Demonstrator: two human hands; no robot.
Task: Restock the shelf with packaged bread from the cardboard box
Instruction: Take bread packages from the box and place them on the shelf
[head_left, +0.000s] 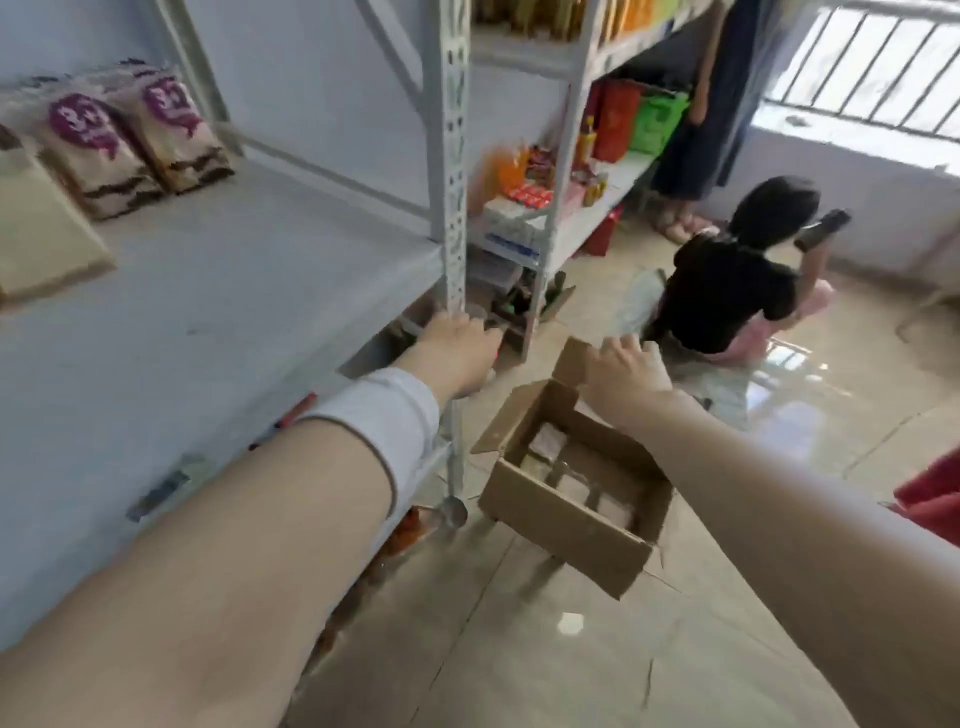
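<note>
Forearms fill the foreground: the left arm (234, 545), with a white cuff (384, 415) near its wrist, runs to the left of the box (571, 525), and the bare right arm (805, 509) crosses above the box's right side. A white metal shelf (234, 312) stands left of the box, and its perforated post (451, 156) rises just left of and behind it. Glossy floor tiles (519, 649) lie under and in front of the box. A second rack (587, 218) of coloured goods stands behind the box. A seated person (727, 291) in a dark top, holding up a phone (823, 228), sits behind and to the right of the box. The box itself is open cardboard with its flaps raised. Pale wrapped items lie on its bottom, too blurred to identify. Two bread packs (104, 156) with purple labels lean side by side at the back of the shelf, far left of and above the box. A plain tan pack (41, 234) lies farther left of the box, in front of them. The left hand (457, 348) is at the post, left of and behind the box, knuckles up and fingers bent; whether it grips anything cannot be told. The right hand (623, 369) lies against the box's rear flap (569, 361) with its fingers bent over the far side; whether they clamp the flap cannot be told.
</note>
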